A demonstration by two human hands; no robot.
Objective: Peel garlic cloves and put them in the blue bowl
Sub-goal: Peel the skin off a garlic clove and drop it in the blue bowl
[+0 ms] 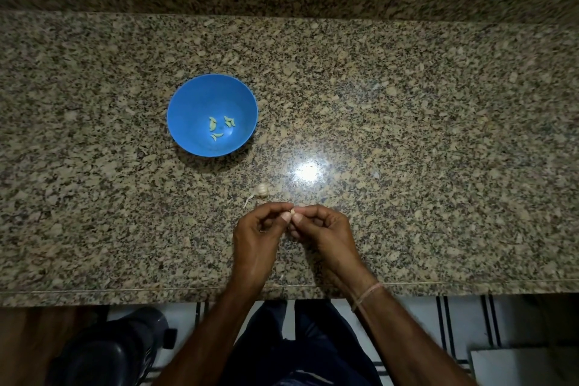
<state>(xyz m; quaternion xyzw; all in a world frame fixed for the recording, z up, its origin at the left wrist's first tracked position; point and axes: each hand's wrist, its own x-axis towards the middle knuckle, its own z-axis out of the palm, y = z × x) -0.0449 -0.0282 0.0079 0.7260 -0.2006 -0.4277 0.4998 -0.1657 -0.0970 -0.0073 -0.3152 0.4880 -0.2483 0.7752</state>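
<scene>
So both hands are up close at the near edge of the speckled brown granite tabletop (407, 119), pretty much in the middle. The left hand (257, 233) and the right hand (326, 232) meet tip to tip, and their curled fingers (275, 206) pinch one small pale garlic clove (293, 212) between them, held just above the stone. I honestly can't tell whether that clove has its skin on or not, it's too tiny. Just beyond the left hand sits a small whitish garlic bulb (262, 189) with a thin stem trailing toward the near left. Farther off and to the left is the round blue plastic bowl (200, 97), upright, well apart from the hands, with a few peeled yellowish cloves (213, 125) lying loose at its bottom. There's a thin pinkish thread band (366, 293) on the right wrist.
</scene>
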